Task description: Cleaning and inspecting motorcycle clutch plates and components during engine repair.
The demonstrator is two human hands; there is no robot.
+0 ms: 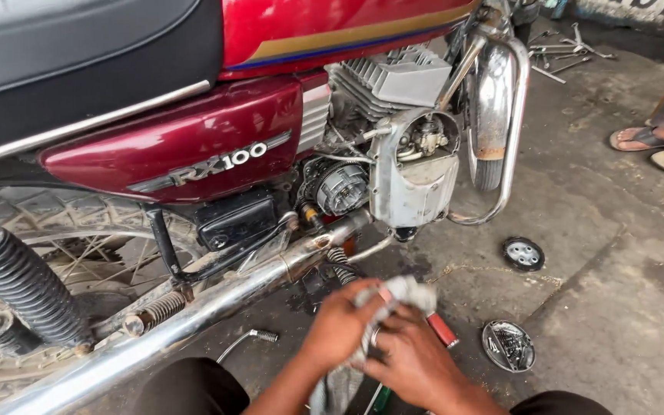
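Head view, left to right: a black shock absorber [21, 284] and spoked rear wheel [78, 230] stand at the far left, then the maroon side panel [178, 150] of a motorcycle, with the chrome exhaust pipe [194, 311] running slantwise beneath it. A loose kick lever [251, 338] lies on the concrete just below the pipe. Next comes the left hand [340, 327], curled shut around a grey rag [405, 296], and against it the right hand [416, 361], also closed on the rag, which is bunched between both palms and hangs down below them. A red-handled tool [441, 329] pokes out from under the cloth; its working end is hidden, and I cannot tell which hand bears its weight. Above stands the opened engine case [413, 173]; to the right two round covers [522, 253] [508, 346] lie on the oily floor [616, 269], and another person's sandalled feet [655, 146] show at the edge. The rag sits fully inside the grip, the tool only partly. In my judgement the tool could slide out of the greasy cloth and drop onto the nearer cover, and the dangling tail could pick up grit from the floor.
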